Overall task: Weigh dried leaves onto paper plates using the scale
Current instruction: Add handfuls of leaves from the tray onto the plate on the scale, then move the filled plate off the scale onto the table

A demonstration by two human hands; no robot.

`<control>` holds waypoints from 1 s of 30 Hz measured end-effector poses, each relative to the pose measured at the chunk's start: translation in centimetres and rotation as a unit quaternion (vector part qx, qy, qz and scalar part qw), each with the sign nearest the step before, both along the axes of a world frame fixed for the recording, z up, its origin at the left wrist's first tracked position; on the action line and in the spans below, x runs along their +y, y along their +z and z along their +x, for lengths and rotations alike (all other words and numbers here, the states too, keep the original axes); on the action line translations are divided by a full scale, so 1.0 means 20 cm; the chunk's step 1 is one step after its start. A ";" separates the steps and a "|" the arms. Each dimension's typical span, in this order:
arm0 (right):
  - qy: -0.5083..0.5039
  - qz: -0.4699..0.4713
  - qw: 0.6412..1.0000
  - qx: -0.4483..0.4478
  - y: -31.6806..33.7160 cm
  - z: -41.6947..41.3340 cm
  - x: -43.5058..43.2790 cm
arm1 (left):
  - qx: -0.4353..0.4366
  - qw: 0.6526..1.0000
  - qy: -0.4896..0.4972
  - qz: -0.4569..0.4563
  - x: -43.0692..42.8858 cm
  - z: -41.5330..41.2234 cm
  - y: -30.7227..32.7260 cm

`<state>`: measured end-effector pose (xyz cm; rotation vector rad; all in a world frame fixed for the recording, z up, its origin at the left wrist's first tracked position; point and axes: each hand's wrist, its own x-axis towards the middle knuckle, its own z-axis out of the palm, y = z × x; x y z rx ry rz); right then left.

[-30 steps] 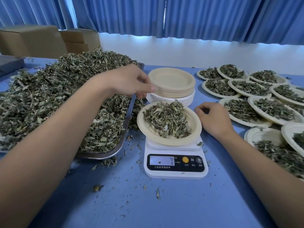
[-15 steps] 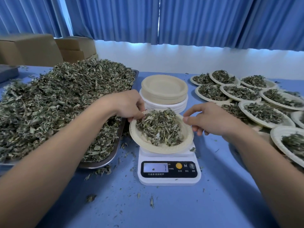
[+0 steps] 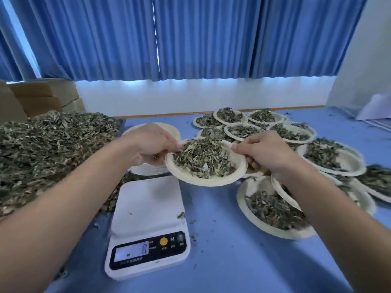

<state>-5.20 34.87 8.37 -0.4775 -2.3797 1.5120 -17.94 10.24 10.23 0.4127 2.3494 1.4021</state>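
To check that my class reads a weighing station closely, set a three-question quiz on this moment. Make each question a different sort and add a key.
1. True or false: the scale carries a plate right now.
2. The loaded paper plate sits between the left hand and the right hand. Which grips its rim? A) left only; B) right only; C) both.
3. On which side of the scale does the big heap of dried leaves lie?
Key: 1 false, its platform holds only crumbs; 2 C; 3 the person's left.
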 end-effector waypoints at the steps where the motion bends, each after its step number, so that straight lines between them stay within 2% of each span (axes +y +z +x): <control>1: -0.016 0.002 1.000 0.003 0.02 0.02 0.07 | -0.014 1.000 0.001 0.021 0.09 0.01 0.01; 4: -0.051 0.003 0.999 -0.016 0.06 0.07 0.29 | -0.050 0.997 -0.002 0.056 0.36 0.01 0.00; 8: -0.077 -0.021 0.994 -0.076 0.06 0.08 0.58 | -0.067 0.997 -0.008 0.030 0.72 -0.04 -0.02; 12: -0.136 -0.028 0.985 -0.104 0.08 -0.08 0.81 | -0.131 0.991 -0.029 -0.011 1.01 -0.18 0.00; 15: -0.162 -0.020 0.980 -0.113 0.11 -0.29 0.97 | -0.171 0.985 -0.025 -0.007 1.18 -0.37 0.06; 22: -0.201 0.052 0.972 -0.106 0.11 -0.88 1.27 | -0.086 0.995 0.045 -0.010 1.50 -0.90 0.03; 27: -0.231 0.224 0.937 -0.136 0.06 -1.22 1.38 | -0.074 0.995 0.046 -0.043 1.65 -1.13 -0.04; 30: -0.228 0.261 0.926 -0.150 0.00 -1.32 1.44 | -0.037 0.997 0.067 -0.028 1.71 -1.20 -0.09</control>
